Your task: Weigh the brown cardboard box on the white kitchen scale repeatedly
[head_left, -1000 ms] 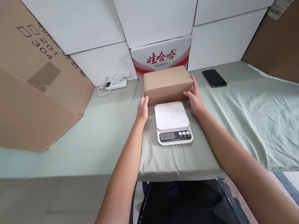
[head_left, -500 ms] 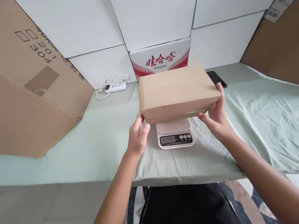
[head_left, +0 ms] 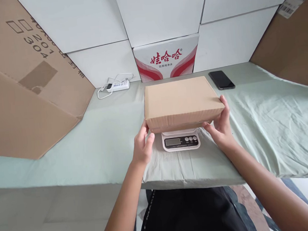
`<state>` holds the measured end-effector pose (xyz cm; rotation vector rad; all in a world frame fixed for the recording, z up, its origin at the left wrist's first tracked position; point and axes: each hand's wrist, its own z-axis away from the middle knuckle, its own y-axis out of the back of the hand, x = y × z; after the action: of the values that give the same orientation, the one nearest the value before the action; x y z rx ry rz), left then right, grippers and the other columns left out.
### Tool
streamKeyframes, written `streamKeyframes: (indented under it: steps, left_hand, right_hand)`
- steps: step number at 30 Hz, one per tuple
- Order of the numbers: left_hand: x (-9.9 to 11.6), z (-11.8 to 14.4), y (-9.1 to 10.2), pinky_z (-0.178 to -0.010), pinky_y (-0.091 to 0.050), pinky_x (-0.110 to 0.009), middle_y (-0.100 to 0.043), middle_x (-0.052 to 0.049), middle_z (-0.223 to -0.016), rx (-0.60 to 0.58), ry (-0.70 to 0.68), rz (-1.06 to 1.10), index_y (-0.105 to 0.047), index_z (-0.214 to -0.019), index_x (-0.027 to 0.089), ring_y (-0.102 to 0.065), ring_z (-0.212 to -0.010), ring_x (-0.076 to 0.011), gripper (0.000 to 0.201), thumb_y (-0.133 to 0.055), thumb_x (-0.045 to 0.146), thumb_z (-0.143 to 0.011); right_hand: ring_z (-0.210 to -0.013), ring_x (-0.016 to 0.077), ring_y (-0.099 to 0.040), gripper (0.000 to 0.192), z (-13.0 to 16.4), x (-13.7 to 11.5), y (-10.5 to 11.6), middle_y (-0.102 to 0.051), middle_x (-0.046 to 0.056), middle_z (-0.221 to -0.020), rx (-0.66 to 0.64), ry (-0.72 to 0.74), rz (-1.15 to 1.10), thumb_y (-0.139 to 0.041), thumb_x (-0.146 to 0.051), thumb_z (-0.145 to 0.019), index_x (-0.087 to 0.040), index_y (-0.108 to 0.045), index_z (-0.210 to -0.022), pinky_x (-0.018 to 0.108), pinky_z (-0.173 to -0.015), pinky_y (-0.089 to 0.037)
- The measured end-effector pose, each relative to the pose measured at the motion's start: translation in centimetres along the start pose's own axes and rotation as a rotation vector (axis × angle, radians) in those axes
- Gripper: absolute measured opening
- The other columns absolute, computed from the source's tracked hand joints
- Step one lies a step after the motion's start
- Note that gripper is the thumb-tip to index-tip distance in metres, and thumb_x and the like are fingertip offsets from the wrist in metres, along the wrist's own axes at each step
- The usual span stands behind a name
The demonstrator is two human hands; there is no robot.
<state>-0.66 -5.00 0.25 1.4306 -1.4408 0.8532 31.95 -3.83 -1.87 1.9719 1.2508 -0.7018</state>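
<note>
box: you've got the plain brown rectangular cardboard box (head_left: 181, 100) lying flat, right over the platform of the small white digital kitchen scale (head_left: 180, 140). It looks like it's resting on it or just about to; I can't tell if the full weight is down.

left hand (head_left: 142, 147): fingers curled onto the near left corner of the box, thumb up on the front face. Light pinch, not a clench.

right hand (head_left: 219, 126): fingers wrapped round the near right corner, cupping the end, thumb toward the underside.

doing it well: the box is a lot wider than the scale and overhangs both sides, so I'd say keep it centred and level, then let go with both hands evenly. A finger left on it, or a lopsided release, could tip it or throw the number off.

display: the scale's screen and three round buttons peek out just under the front edge, so don't slide the box toward you.

surfaces: matte cardboard with crisp edges, smooth hard plastic on the scale, and a soft pale green cloth (head_left: 265, 127) on the table, wrinkly to your right.

around: black phone (head_left: 221, 79) well off to the right, white power strip (head_left: 117, 85) back left, red-and-white printed carton (head_left: 166, 58) behind against the white boxes.
</note>
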Motion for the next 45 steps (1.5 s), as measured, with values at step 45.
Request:
streamKeyframes:
  steps: [45]
  left_hand:
    - [-6.4,-14.3,-2.8,-0.137,-0.048,-0.052,-0.068,-0.013,-0.169,0.140,0.154,0.234,-0.068,-0.150,0.028,-0.056,-0.167,-0.0384,0.095,-0.061,0.099,-0.087]
  right_hand:
    - [-0.170,0.0392,-0.040,0.105,-11.7,6.7,-4.9,-0.046,0.009,-0.182,0.044,-0.179,-0.100,-0.062,-0.086,-0.085,-0.035,-0.036,-0.172,0.067,-0.146,-0.029]
